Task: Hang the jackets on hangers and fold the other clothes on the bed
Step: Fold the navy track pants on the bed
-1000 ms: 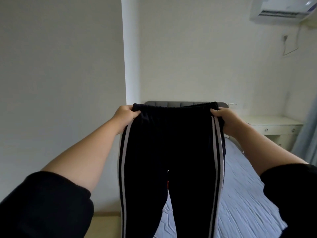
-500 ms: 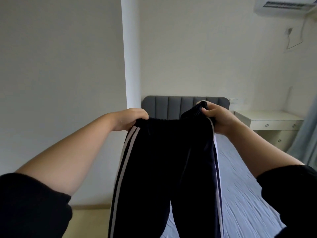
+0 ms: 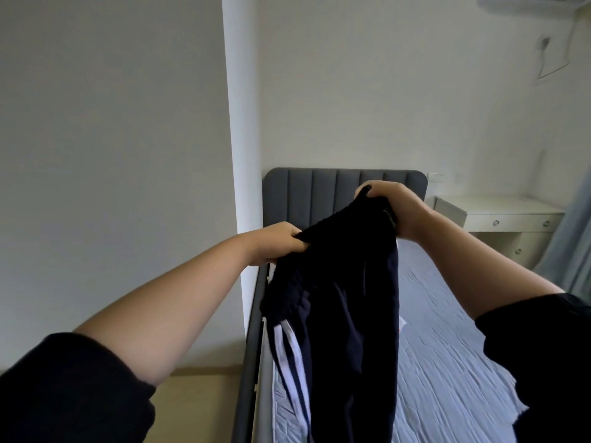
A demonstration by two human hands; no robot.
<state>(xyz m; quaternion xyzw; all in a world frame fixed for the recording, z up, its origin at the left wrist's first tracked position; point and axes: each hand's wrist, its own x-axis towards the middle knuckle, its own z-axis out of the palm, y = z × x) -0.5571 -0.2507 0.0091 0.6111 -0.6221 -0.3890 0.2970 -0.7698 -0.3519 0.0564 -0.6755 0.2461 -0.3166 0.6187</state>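
Closest to the camera, two black sleeves, the left sleeve [image 3: 64, 391] and the right sleeve [image 3: 543, 346], are pushed up above bare forearms that reach forward. The left hand [image 3: 275, 243] has its fingers curled tight round one end of the waistband of a pair of dark navy track pants [image 3: 345, 314]. The right hand [image 3: 393, 209], higher and farther out, clenches the other end in a bunched fistful. The hands are apart, with the waistband slanting up between them.

The track pants hang in the air from both grips, turned side-on, so the white side stripes [image 3: 291, 353] face the camera low on the left (the legs run out of the bottom of the view).

Under and behind them lies the bed [image 3: 447, 346], its blue-grey sheet creased, with tan floor [image 3: 192, 404] beside its left edge. A small red-and-white scrap shows just past the fabric; what it is cannot be told.

Farther back stands the grey channelled headboard [image 3: 303, 193], against the white wall. To its right is a white desk [image 3: 499, 215] with drawers, and a pale blue curtain [image 3: 572, 251] hangs at the right edge. An air conditioner [image 3: 537, 1] sits at the top right.
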